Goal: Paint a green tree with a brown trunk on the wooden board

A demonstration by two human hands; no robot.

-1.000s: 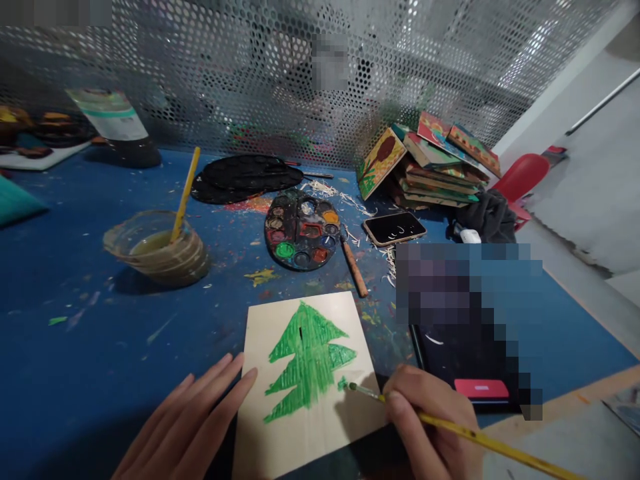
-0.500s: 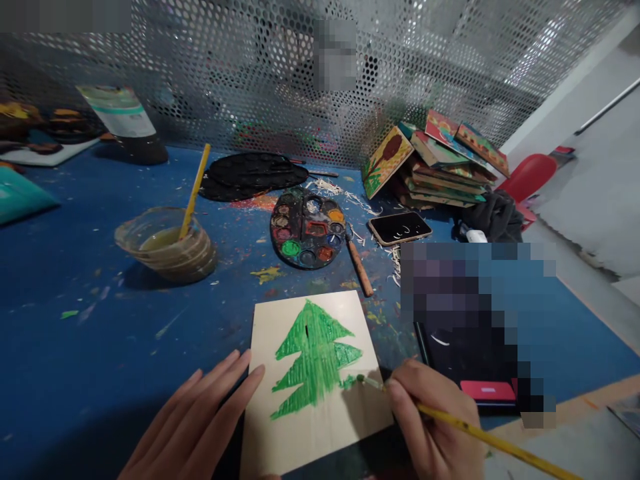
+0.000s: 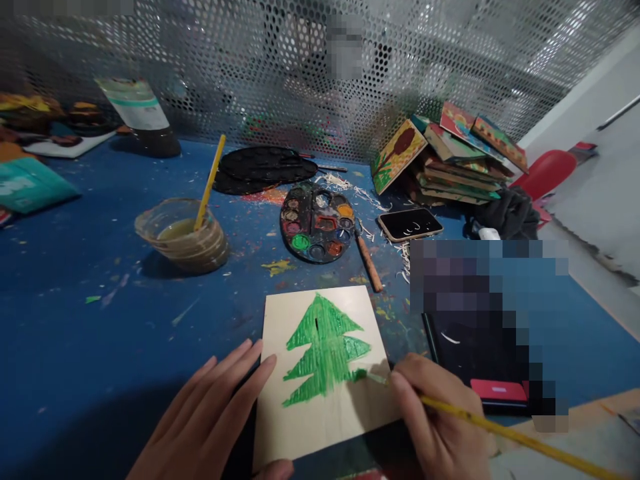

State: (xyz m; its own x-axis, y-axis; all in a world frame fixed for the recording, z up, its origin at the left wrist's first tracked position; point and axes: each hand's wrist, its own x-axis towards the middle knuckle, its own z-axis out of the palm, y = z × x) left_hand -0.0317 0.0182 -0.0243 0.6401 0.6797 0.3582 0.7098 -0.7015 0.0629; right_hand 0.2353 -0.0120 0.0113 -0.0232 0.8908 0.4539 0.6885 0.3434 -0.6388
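Note:
A pale square wooden board (image 3: 327, 413) lies on the blue table (image 3: 100, 333) with a green tree (image 3: 325, 350) painted on it. My left hand (image 3: 210, 417) rests flat on the board's left edge, fingers stretched out. My right hand (image 3: 437, 420) pinches a yellow paintbrush (image 3: 500, 437); its green-loaded tip touches the tree's lower right branch.
A round paint palette (image 3: 317, 223) sits beyond the board, with a brown-handled tool (image 3: 369, 263) beside it. A cup of murky water (image 3: 183, 233) holds another yellow brush. A phone (image 3: 410, 224), a stack of painted boards (image 3: 450, 160), black palettes (image 3: 265, 167) and a perforated metal screen (image 3: 300, 73) stand behind.
The brush tip has moved a little left along the tree's lower right branch, widening the green there. The view has shifted slightly; my left hand stays on the board.

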